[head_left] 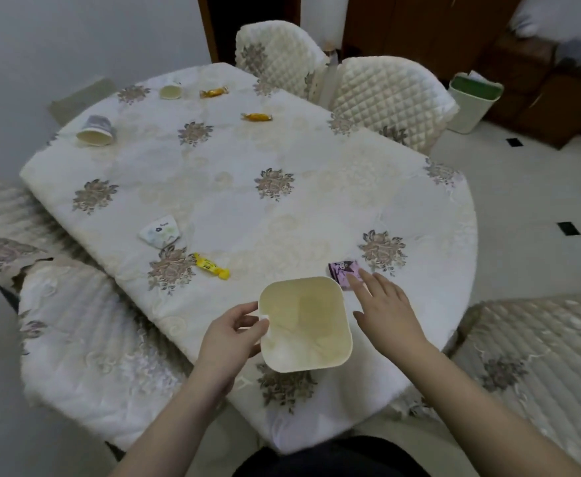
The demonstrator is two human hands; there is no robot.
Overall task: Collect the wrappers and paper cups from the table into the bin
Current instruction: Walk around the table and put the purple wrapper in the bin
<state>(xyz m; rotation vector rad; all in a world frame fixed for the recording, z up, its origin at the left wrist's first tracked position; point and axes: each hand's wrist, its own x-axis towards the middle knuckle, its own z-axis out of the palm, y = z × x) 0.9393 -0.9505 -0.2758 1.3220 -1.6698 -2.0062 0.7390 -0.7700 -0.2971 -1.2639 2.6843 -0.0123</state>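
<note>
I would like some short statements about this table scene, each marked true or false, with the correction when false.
1. The left hand holds the cream bin by its rim. True.
2. The bin already contains several wrappers. False: its inside looks empty.
3. The right hand reaches toward the purple wrapper beside the bin. True.
4. The paper cup at the far left of the table stands upright. False: it lies on its side.
5. Three yellow or orange wrapped candies lie on the tablecloth. True.
6. The right hand is closed around a cup. False: its fingers are spread and it holds nothing.
</note>
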